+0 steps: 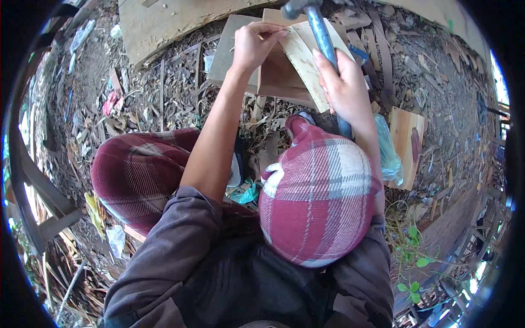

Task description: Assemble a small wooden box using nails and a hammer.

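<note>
My right hand (345,90) is wrapped round the blue, worn shaft of a hammer (321,34). The hammer's metal head is up at the top edge of the view, above the pale wooden boards. At the upper end of a narrow pale board (306,68), my left hand (256,46) has its thumb and forefinger pinched together. What the pinch holds, if anything, is too small to make out. That board lies slanted across a brown wooden box (281,74), with a greyish board (232,52) beside it on the left.
A large plywood sheet (164,24) lies at the far left. On the right are a wooden board (406,145) and a greenish plastic bag (387,153). Scraps and leaves litter the ground. My knees in plaid cloth (322,197) flank my arms. Green plants (413,246) grow at lower right.
</note>
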A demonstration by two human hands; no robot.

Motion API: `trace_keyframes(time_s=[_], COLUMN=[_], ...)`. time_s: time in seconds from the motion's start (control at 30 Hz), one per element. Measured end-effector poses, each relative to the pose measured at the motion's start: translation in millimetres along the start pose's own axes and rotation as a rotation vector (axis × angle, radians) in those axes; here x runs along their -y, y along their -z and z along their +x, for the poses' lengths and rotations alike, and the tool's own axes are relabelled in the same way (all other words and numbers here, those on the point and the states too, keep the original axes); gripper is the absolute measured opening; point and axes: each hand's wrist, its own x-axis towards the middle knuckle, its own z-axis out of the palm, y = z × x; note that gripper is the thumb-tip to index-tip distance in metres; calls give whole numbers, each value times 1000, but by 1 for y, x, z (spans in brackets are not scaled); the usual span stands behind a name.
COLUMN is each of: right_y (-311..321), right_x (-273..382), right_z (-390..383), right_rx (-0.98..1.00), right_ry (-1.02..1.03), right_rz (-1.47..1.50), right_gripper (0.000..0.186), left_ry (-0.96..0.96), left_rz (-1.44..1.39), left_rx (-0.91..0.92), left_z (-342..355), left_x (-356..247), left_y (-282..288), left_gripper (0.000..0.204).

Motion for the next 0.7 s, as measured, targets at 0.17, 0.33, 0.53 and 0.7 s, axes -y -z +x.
trace_keyframes(time_s=[0.17, 0.33, 0.53, 0.7], right_y=[1, -4, -3, 2], right_x=[4, 17, 25, 18], right_z=[5, 0, 4, 7], right_rx=[-32, -86, 1, -37], right_ry=[-43, -24, -12, -55], right_rz=[-218, -90, -149, -138], right_gripper=[41, 40, 31, 38], left_ry=[41, 127, 48, 82], left_rz=[43, 71, -1, 14], left_rx=[-2, 79, -14, -4], left_z=[0, 1, 1, -1], left_x=[3, 1, 8, -2], left_y=[0, 3, 2, 0], left_gripper=[17, 15, 18, 20])
